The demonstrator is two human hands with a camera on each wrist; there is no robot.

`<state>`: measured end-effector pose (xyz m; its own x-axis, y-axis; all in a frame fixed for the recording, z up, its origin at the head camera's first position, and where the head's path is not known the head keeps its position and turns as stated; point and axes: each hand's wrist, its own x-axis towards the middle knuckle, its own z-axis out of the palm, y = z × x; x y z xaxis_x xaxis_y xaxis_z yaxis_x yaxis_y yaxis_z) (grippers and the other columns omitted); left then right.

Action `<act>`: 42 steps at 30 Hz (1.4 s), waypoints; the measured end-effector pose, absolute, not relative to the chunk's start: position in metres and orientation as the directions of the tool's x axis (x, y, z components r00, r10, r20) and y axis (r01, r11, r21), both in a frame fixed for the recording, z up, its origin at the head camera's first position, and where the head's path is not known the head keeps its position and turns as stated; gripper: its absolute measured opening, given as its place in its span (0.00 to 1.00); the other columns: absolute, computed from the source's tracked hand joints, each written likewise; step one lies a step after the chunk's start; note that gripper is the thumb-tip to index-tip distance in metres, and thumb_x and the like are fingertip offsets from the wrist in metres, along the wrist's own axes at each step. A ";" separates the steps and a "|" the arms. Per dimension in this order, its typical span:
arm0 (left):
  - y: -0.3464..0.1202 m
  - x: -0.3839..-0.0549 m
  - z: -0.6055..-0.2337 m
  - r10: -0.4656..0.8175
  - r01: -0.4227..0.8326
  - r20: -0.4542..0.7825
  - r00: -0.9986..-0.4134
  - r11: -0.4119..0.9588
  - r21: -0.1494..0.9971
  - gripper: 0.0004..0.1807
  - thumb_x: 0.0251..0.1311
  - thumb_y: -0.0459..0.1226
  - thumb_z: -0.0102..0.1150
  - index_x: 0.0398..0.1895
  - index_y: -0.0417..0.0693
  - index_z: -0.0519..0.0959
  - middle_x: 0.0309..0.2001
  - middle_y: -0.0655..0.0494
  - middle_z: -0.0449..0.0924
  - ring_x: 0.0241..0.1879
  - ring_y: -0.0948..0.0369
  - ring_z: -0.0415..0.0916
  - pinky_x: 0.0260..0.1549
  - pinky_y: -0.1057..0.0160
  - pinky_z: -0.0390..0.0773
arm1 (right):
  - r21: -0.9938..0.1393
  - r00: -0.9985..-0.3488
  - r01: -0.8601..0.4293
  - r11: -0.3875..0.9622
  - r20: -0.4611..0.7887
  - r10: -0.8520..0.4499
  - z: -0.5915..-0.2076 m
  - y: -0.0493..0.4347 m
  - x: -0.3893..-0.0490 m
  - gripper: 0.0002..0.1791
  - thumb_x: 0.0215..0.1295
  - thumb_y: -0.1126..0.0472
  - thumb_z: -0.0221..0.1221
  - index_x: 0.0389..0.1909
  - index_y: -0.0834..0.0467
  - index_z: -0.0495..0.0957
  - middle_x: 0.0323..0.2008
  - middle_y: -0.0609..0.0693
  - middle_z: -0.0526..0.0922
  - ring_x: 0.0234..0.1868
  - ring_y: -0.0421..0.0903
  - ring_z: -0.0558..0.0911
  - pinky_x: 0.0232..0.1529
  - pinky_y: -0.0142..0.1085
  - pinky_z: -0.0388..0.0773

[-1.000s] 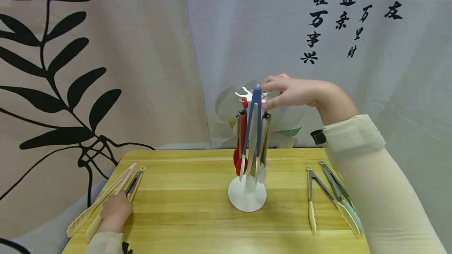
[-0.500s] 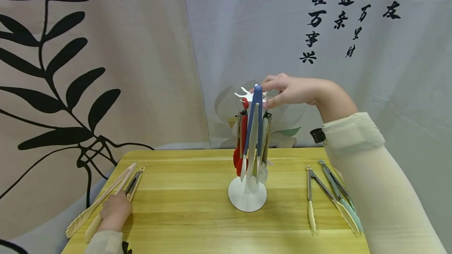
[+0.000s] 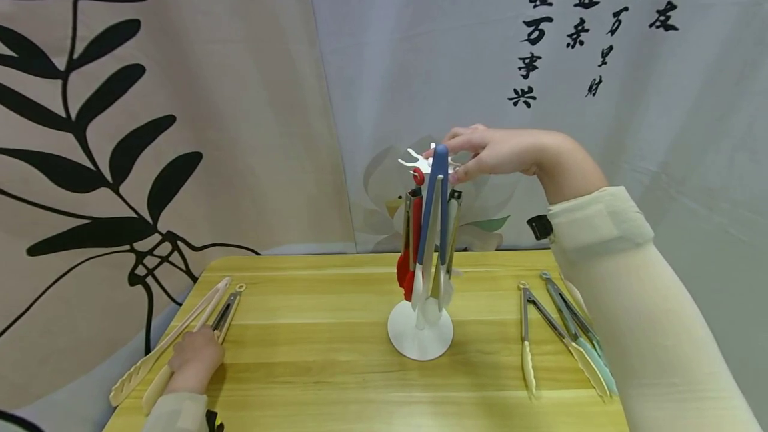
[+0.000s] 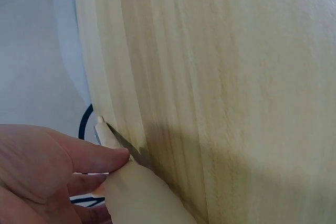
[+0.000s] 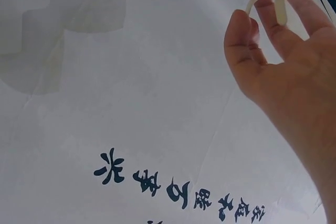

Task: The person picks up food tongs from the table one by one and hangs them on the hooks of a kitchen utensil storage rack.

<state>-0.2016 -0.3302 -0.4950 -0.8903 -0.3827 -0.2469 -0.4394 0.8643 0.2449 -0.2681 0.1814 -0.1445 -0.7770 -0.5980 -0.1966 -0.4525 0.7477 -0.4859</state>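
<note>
A white rotating utensil rack (image 3: 420, 339) stands mid-table, with several tongs hung on its hooks. In front hang blue tongs (image 3: 427, 225) with pale tips; red tongs (image 3: 405, 275) hang to their left. My right hand (image 3: 489, 152) is at the rack's top, thumb and fingers around the hooked crown (image 5: 281, 1). Over at the left edge, my left hand (image 3: 197, 357) grips cream tongs (image 4: 144, 195) that lie on the table, thumb on top in the left wrist view. It partly hides them and the cream tongs beside them.
Tongs with cream tips (image 3: 555, 325) lie spread at the table's right, beside teal tongs (image 3: 579, 332) partly covered by my right sleeve (image 3: 648, 299). A cloth backdrop (image 3: 270, 119) hangs behind the wooden table (image 3: 312, 325).
The rack's top has turned slightly, and the blue tongs have shifted a little to the right with it. My left hand stays on the cream tongs.
</note>
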 end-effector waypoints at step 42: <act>-0.301 -0.196 -0.470 -0.297 -0.261 0.028 -0.954 0.875 0.407 0.29 0.63 0.35 0.46 0.66 0.31 0.59 0.54 0.23 0.62 0.49 0.30 0.65 0.37 0.37 0.72 | -0.521 -0.773 -0.458 0.720 -0.166 -0.612 -0.147 0.184 -0.266 0.27 0.65 0.57 0.57 0.66 0.42 0.67 0.64 0.46 0.60 0.67 0.50 0.47 0.60 0.60 0.57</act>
